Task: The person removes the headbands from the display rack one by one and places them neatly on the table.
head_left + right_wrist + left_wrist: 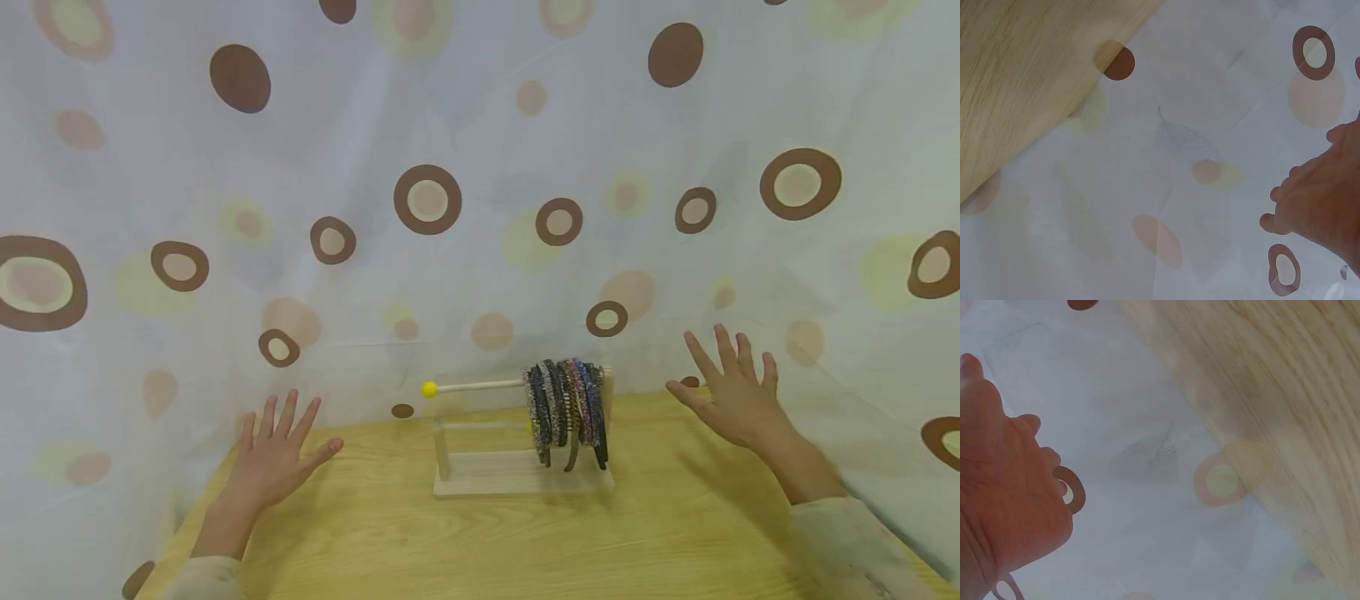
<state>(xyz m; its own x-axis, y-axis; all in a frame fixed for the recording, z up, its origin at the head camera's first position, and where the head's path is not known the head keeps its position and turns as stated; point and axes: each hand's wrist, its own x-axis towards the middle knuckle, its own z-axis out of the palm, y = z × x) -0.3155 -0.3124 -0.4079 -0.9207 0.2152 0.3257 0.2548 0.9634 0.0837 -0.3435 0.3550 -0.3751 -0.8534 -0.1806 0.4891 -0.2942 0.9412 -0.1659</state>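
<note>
Both hands are raised with fingers spread and hold nothing. In the head view the left hand (pixel 272 457) is at the left part of the table, apart from the wooden rack; the left wrist view shows the same hand (pixel 1013 487) at its left edge. My right hand (pixel 738 398) hovers to the right of the rack, and its fingers show at the right of the right wrist view (pixel 1322 194). Between them stands a light wooden rack (pixel 483 475) with a yellow-tipped upper rod (pixel 476 386). Several sparkly headbands (pixel 558 408), dark, silver, pink and blue, hang bunched on its right half.
The rack stands on a wood-grain table (pixel 420 550) near its far edge. Behind and along both sides hangs a pale curtain (pixel 465 275) with brown rings and dots. A second yellow tip (pixel 528 425) shows beside the headbands, on a lower rod.
</note>
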